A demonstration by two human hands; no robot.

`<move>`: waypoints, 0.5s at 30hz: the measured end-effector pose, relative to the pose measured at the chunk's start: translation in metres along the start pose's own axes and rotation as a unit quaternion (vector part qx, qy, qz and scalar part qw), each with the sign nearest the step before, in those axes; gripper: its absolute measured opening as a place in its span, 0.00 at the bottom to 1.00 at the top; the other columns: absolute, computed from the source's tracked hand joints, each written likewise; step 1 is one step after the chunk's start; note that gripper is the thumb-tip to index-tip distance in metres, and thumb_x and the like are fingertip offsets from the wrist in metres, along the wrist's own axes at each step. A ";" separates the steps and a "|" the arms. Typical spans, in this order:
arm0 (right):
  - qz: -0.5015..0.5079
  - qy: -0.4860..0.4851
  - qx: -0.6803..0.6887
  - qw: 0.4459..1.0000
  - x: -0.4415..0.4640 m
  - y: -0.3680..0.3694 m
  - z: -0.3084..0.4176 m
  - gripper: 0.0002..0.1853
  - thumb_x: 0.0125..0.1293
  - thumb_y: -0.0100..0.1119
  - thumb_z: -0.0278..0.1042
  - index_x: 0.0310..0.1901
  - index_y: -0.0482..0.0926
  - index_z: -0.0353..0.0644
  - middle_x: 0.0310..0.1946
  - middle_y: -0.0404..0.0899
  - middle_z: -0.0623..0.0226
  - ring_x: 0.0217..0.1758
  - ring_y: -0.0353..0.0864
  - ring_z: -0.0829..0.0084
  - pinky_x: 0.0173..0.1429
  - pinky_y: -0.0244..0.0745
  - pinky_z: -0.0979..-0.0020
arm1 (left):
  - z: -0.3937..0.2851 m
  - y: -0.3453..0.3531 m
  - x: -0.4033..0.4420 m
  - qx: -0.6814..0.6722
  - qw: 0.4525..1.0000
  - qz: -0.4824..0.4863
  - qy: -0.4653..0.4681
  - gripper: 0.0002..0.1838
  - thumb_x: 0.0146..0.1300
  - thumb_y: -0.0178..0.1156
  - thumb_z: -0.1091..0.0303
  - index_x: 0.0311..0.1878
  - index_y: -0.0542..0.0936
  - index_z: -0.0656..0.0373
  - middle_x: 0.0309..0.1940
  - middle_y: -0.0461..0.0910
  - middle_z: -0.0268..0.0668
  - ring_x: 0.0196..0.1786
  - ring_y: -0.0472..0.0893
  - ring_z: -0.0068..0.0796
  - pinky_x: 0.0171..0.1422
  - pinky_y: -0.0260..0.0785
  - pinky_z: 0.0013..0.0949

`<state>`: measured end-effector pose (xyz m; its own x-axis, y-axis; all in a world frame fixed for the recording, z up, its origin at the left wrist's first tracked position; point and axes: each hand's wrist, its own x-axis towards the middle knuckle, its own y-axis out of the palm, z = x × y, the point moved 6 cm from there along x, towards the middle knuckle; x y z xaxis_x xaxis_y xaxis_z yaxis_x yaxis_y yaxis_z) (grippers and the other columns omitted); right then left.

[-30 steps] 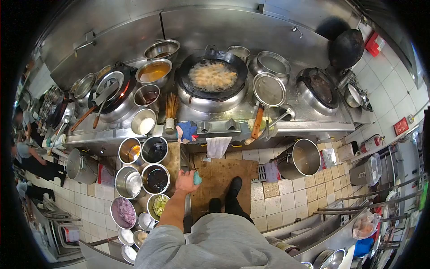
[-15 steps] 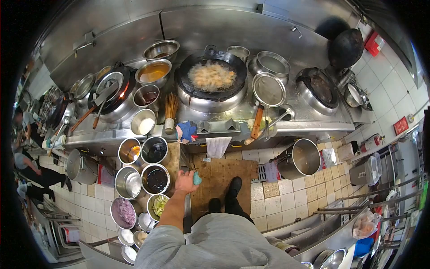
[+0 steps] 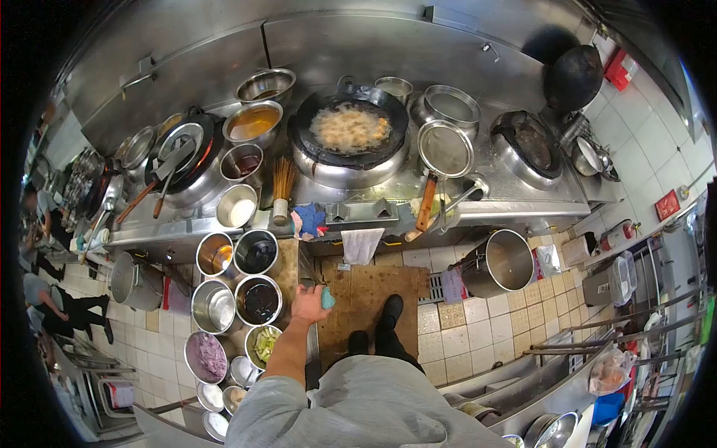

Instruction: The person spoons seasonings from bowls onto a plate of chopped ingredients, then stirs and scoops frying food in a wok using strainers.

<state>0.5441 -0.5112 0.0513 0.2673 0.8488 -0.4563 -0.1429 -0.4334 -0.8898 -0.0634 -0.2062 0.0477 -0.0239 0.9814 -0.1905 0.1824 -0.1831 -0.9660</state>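
My left hand [image 3: 307, 304] is closed around a small teal wad [image 3: 327, 298], a cloth or a sponge; I cannot tell which. It is at the right edge of the side counter, next to a pot of dark sauce [image 3: 258, 301] and a pot of chopped green vegetable [image 3: 265, 345]. My right hand is out of view. Ahead on the range, pale golden pieces [image 3: 351, 128] bubble in oil inside a large black wok [image 3: 308, 150]. A round strainer with a wooden handle [image 3: 426, 205] lies right of the wok, beside a ladle [image 3: 475, 187].
Bowls of liquid, one an orange oil [image 3: 255, 123], stand left of the wok, near a bamboo brush [image 3: 282, 187]. Chopped purple onion [image 3: 207, 357] fills another pot. A tall stockpot [image 3: 499, 261] stands right on the floor. Co-workers [image 3: 67, 310] are at far left.
The view has shifted very slightly. My left hand stays in place with the teal wad. At far left, the co-workers have changed position. The food keeps bubbling.
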 end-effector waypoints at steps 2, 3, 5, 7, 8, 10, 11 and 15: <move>-0.002 -0.001 -0.004 1.000 0.000 0.000 0.001 0.21 0.59 0.62 0.61 0.35 0.80 0.50 0.22 0.82 0.55 0.29 0.85 0.49 0.33 0.77 0.47 | 0.000 0.000 0.000 -0.003 1.000 -0.001 0.000 0.37 0.51 0.69 0.42 0.61 0.73 0.54 0.48 0.83 0.45 0.54 0.81 0.40 0.73 0.53 0.45; -0.002 -0.001 -0.005 1.000 0.000 0.000 0.002 0.21 0.59 0.62 0.61 0.35 0.80 0.50 0.22 0.82 0.55 0.29 0.85 0.49 0.33 0.77 0.47 | 0.000 0.000 0.000 -0.003 1.000 -0.001 -0.001 0.37 0.51 0.69 0.42 0.61 0.73 0.54 0.48 0.83 0.45 0.54 0.81 0.40 0.73 0.53 0.45; 0.006 0.005 -0.006 1.000 -0.002 -0.004 0.004 0.21 0.58 0.62 0.60 0.35 0.80 0.49 0.22 0.82 0.55 0.29 0.85 0.49 0.33 0.77 0.47 | -0.001 -0.001 0.000 -0.006 1.000 -0.001 0.000 0.37 0.51 0.69 0.43 0.61 0.73 0.54 0.48 0.83 0.45 0.54 0.81 0.41 0.73 0.52 0.46; -0.004 0.006 -0.002 1.000 -0.003 -0.006 0.006 0.21 0.59 0.62 0.61 0.36 0.80 0.50 0.23 0.82 0.54 0.29 0.85 0.48 0.34 0.77 0.47 | -0.001 -0.003 -0.001 -0.011 1.000 -0.003 0.002 0.37 0.51 0.69 0.43 0.61 0.73 0.54 0.49 0.83 0.45 0.54 0.81 0.41 0.73 0.52 0.46; -0.009 0.007 0.000 1.000 -0.004 -0.006 0.006 0.21 0.59 0.61 0.61 0.36 0.80 0.50 0.23 0.82 0.54 0.30 0.85 0.48 0.34 0.77 0.47 | -0.002 -0.003 -0.001 -0.008 1.000 -0.004 0.002 0.38 0.51 0.69 0.43 0.61 0.73 0.54 0.49 0.83 0.46 0.54 0.81 0.42 0.73 0.52 0.46; -0.010 0.006 0.005 1.000 -0.006 -0.007 0.007 0.21 0.59 0.61 0.61 0.36 0.80 0.50 0.23 0.83 0.54 0.30 0.85 0.48 0.34 0.77 0.47 | -0.002 -0.003 -0.001 -0.002 1.000 -0.006 0.002 0.38 0.51 0.70 0.43 0.61 0.73 0.54 0.49 0.83 0.46 0.55 0.81 0.43 0.73 0.52 0.47; -0.009 0.005 0.006 1.000 -0.005 -0.006 0.006 0.21 0.59 0.61 0.61 0.36 0.80 0.50 0.23 0.83 0.53 0.30 0.85 0.48 0.34 0.77 0.47 | -0.002 -0.003 -0.002 -0.002 1.000 -0.005 0.001 0.38 0.51 0.70 0.43 0.61 0.73 0.54 0.49 0.83 0.46 0.55 0.81 0.43 0.73 0.52 0.47; -0.001 0.005 0.008 1.000 -0.004 -0.005 0.002 0.21 0.60 0.60 0.61 0.37 0.80 0.50 0.24 0.83 0.53 0.31 0.85 0.48 0.34 0.77 0.46 | -0.002 -0.003 -0.002 0.001 1.000 -0.005 0.002 0.38 0.51 0.70 0.43 0.60 0.73 0.55 0.48 0.83 0.46 0.55 0.81 0.42 0.73 0.52 0.46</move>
<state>0.5421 -0.5123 0.0579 0.2763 0.8472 -0.4537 -0.1568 -0.4260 -0.8910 -0.0622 -0.2076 0.0508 -0.0208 0.9834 -0.1803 0.1794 -0.1737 -0.9683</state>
